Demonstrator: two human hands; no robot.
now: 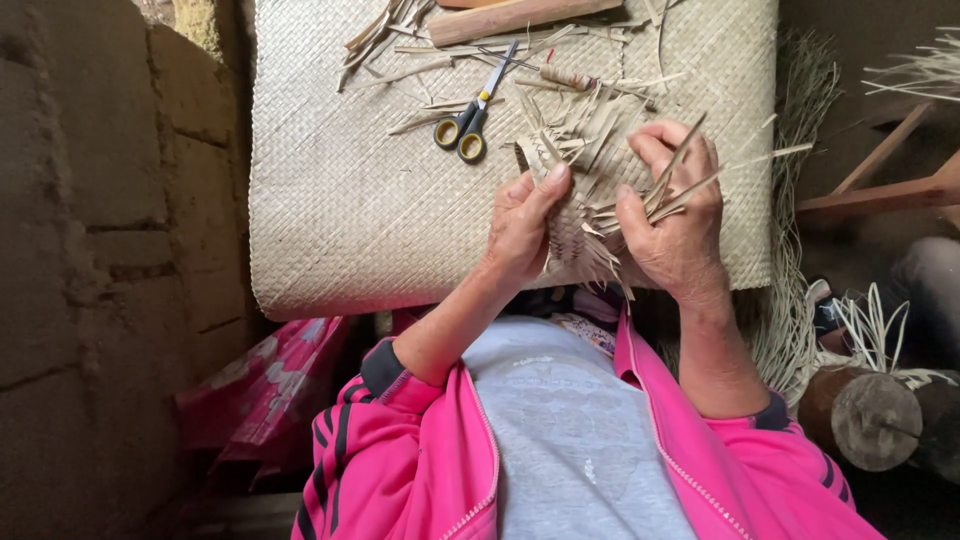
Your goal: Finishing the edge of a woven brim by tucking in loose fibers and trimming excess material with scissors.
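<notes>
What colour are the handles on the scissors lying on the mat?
Yellow with dark grey, on the scissors; clearest in the head view.

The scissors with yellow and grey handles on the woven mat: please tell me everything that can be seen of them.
The scissors with yellow and grey handles lie flat on the pale woven straw mat, beyond both hands. The two loop handles point toward the person; the slim metal blades look shut and point away, up and to the right, among loose dry leaf strips. No hand touches them; the left hand is nearest.

wall: rough earthen blocks [90, 250], left | floor: dim | wooden frame [880, 180] — right, daylit
</notes>
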